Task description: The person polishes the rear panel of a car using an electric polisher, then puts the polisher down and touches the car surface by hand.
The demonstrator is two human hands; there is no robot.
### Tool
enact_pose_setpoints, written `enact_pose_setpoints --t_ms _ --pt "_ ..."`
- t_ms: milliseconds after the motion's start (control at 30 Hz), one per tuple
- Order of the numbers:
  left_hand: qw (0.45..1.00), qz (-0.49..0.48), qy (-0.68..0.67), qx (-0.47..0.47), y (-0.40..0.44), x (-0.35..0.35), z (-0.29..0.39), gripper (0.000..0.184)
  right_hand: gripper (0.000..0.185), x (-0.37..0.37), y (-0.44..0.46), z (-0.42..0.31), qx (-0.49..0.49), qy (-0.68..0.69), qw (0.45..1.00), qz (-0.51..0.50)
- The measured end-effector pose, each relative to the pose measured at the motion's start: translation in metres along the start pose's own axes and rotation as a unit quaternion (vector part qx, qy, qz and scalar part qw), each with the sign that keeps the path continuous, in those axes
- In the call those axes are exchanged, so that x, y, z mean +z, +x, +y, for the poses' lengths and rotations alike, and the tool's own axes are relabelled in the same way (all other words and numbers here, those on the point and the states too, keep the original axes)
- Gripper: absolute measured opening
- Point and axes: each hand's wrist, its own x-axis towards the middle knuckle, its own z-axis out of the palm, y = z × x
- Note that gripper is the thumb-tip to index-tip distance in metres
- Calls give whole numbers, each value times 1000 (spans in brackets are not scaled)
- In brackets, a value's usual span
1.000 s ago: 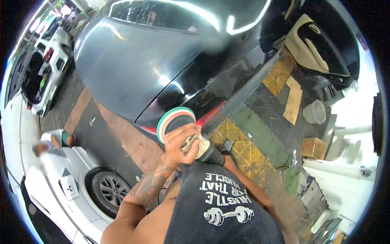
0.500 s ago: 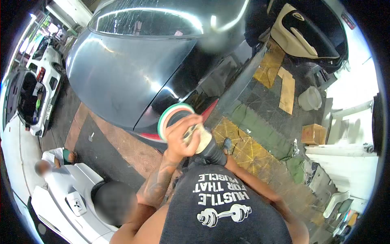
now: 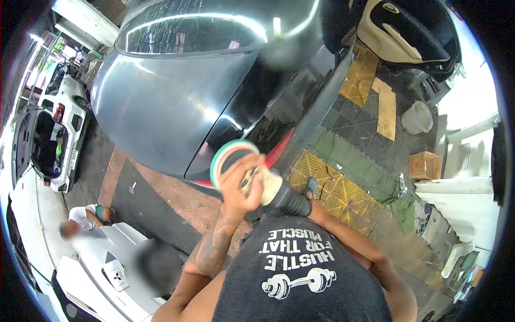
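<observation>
A polisher (image 3: 273,189) with a cream and black body is held in front of my dark shirt. Its round pad (image 3: 219,155), edged in green, white and orange, faces the rear corner of the dark car (image 3: 161,107), near the red tail light (image 3: 280,147). Whether the pad touches the paint is unclear. My left hand (image 3: 242,185) wraps over the polisher's head, fingers closed. At the back end of the black handle, my right hand (image 3: 317,210) is curled around it, its fingers mostly hidden.
A car door (image 3: 407,37) hangs open at upper right. Along the right are a bucket (image 3: 417,118), a cardboard box (image 3: 425,165) and a green mat (image 3: 348,161). At lower left, another person (image 3: 88,216) is beside a white panel (image 3: 107,252). White vehicles (image 3: 70,123) stand further left.
My view has shifted slightly, so the floor items and white vehicles sit a little differently. Both hands keep their hold on the polisher, which stays near the car's rear corner.
</observation>
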Motion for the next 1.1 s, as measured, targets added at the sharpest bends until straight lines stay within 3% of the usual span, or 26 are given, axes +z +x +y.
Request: enact_pose_setpoints --t_ms 67,133,167,200,300,367,467,533,700,833,900,1033,1100 --pt "999 1 37 4 -14 -11 6 25 40 -3 1 -3 -8 12 1000 7" --pt "998 46 -35 -29 -17 -5 6 25 41 -14 -7 -10 -22 3 1000 8" --pt "999 26 19 5 -13 -2 2 25 44 -17 -8 -16 40 -36 998 18" --pt "1000 16 1 3 -3 7 -2 24 44 -14 -7 -9 41 -36 998 17" --pt "1000 4 -13 -10 14 13 7 24 47 6 1 31 45 58 997 39" --pt "999 36 -17 -8 -7 3 3 24 46 11 7 46 0 -67 996 57" --pt "998 56 -39 -7 -11 2 -2 23 47 -8 0 17 31 -57 998 7" --pt "1000 4 15 5 11 9 5 23 46 6 4 28 60 -36 997 25" --pt "999 42 -20 -10 -4 -2 4 26 41 5 11 30 0 -64 997 54" --pt "1000 -1 1 5 16 17 0 25 38 -6 0 17 -1 28 998 54" --pt "1000 -10 3 -4 24 21 2 24 38 -11 -1 9 48 39 998 7" --pt "998 32 -41 -25 -7 11 -2 26 41 -3 5 37 9 -74 996 46" --pt "1000 7 -19 -3 5 23 -5 27 41 10 13 65 31 -8 998 51"
